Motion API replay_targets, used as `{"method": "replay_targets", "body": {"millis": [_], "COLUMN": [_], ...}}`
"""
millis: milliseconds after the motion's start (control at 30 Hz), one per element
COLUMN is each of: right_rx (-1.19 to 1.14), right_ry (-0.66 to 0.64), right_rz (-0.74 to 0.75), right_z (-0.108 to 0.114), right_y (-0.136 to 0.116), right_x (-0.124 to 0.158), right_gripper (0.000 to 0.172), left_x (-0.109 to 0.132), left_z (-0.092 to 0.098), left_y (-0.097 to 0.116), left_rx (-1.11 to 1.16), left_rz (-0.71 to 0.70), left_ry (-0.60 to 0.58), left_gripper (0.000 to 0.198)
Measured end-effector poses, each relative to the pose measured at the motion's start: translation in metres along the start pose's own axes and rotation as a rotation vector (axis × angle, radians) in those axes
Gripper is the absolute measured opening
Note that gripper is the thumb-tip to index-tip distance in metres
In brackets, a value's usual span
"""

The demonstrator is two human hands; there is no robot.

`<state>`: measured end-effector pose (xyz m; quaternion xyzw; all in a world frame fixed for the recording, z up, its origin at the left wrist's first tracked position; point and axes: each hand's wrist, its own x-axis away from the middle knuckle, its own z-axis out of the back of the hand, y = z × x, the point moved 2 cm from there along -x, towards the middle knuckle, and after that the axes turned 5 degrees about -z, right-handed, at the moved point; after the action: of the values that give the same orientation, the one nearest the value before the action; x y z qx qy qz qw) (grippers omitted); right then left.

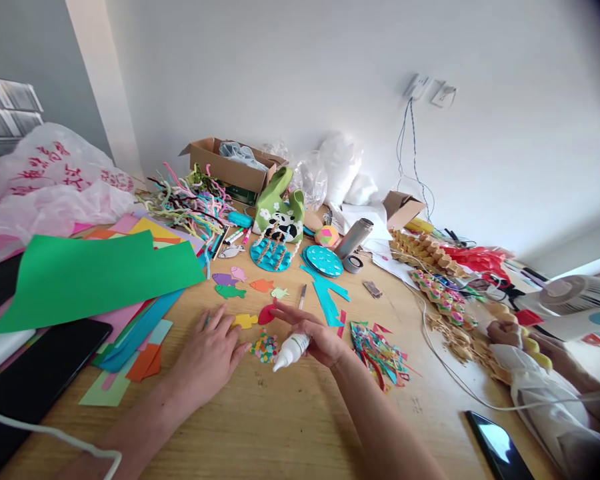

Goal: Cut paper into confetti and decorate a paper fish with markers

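My right hand (316, 335) grips a small white glue bottle (291, 351), its nozzle tilted down toward the wooden table (290, 420). The index finger stretches toward a red paper fish (266, 315). My left hand (209, 355) lies flat on the table with fingers spread, beside a yellow paper fish (245, 321) and a small piece covered in coloured dots (265, 347). More paper fish lie a little farther off: purple (223, 279), green (229, 291), orange (261, 285).
Stacked coloured paper topped by a green sheet (95, 273) lies left, pipe cleaners (190, 200) and a cardboard box (230, 167) behind. Paper scraps (377, 350) are right. Another person's hand (503, 332) works far right. A phone (497, 445) sits near the front edge.
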<state>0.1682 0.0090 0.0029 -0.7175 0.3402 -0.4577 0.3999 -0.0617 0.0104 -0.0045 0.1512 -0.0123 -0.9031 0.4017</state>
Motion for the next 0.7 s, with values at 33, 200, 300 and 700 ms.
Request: {"method": "replay_targets", "body": {"millis": [33, 200, 300, 700], "right_rx": [0.009, 0.145, 0.279, 0.264], "right_ry": [0.005, 0.022, -0.017, -0.036], "right_rz": [0.006, 0.016, -0.016, -0.085], "right_z": [0.0, -0.001, 0.002, 0.015], "right_y": [0.0, -0.013, -0.027, -0.022], "right_x": [0.004, 0.018, 0.017, 0.009], "right_gripper": [0.064, 0.061, 0.061, 0.06], "left_x": [0.0, 0.0, 0.0, 0.001], "left_z": [0.0, 0.0, 0.0, -0.001], "left_y": [0.0, 0.0, 0.0, -0.001], "left_rx": [-0.001, -0.002, -0.009, 0.005], "left_rz": [0.003, 0.005, 0.01, 0.008], "left_ry": [-0.002, 0.009, 0.003, 0.023], "left_gripper": [0.039, 0.039, 0.038, 0.037]}}
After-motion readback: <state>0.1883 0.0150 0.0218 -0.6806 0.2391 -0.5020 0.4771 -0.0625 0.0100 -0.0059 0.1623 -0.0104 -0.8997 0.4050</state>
